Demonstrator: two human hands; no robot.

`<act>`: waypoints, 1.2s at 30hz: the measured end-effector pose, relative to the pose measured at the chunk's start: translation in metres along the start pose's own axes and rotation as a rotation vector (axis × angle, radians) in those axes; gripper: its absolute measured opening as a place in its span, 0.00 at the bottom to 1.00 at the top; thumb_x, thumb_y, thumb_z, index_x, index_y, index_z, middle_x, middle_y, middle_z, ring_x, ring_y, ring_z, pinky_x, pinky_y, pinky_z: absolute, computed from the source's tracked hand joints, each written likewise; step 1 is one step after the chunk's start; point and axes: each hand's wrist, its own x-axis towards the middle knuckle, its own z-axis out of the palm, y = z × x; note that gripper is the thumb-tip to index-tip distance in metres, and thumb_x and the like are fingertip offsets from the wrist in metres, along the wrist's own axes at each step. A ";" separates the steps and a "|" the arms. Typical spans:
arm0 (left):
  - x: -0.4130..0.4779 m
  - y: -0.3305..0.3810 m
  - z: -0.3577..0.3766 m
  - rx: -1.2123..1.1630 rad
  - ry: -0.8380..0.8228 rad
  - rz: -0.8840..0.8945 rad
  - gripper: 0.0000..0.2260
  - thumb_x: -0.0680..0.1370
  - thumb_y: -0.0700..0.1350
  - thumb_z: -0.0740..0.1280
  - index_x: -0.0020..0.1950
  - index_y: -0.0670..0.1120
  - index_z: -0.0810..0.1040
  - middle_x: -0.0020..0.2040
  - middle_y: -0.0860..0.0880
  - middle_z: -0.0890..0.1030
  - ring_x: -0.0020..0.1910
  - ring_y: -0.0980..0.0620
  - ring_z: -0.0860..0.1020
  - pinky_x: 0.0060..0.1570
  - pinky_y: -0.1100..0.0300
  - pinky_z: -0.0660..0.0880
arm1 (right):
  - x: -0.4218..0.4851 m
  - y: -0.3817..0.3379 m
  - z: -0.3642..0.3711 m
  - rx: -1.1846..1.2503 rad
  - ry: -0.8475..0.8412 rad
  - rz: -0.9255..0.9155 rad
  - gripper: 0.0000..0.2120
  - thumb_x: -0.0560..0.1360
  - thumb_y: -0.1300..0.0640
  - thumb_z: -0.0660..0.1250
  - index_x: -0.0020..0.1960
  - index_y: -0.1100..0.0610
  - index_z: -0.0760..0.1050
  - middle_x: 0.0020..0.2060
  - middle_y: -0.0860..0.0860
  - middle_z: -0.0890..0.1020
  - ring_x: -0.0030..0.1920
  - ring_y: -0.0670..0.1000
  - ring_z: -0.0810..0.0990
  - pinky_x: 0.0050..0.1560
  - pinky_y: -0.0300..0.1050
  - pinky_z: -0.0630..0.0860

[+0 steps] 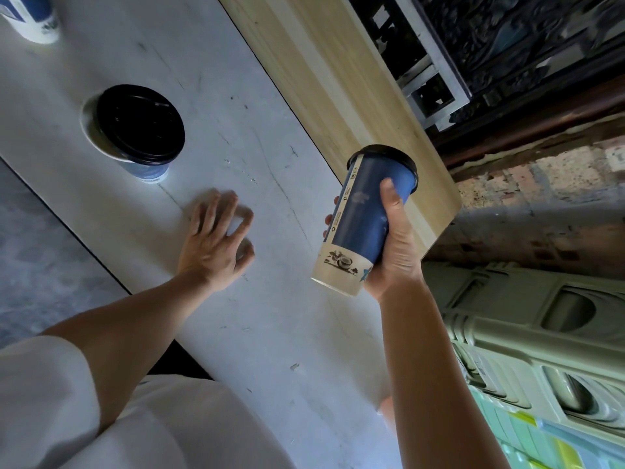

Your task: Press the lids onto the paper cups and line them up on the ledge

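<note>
The right grip (394,245) is wrapped round a blue paper cup (362,214), thumb on the near side and fingertips showing past the far side. The cup is held tilted in the air, above the desk's (253,316) right edge and just beside the wooden ledge (338,79). A black lid (389,157) sits on its top.

The left grip (216,238) holds nothing. Its loosely bent fingers rest on the desk, well apart from the held cup.

Three cups are in view, and two lids. The second cup (148,170) stands on the desk beyond the left grip with the second lid (140,123) on it, a pale crescent of rim showing at the lid's left. The third cup (32,18) stands at the far left corner, cut off by the frame.
</note>
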 end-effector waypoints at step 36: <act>-0.006 0.004 0.002 0.100 -0.020 -0.125 0.34 0.72 0.68 0.56 0.77 0.59 0.67 0.83 0.45 0.57 0.79 0.28 0.41 0.69 0.29 0.27 | 0.056 -0.053 0.049 -3.181 0.127 -0.427 0.33 0.67 0.51 0.73 0.70 0.44 0.68 0.61 0.53 0.75 0.64 0.61 0.71 0.68 0.64 0.60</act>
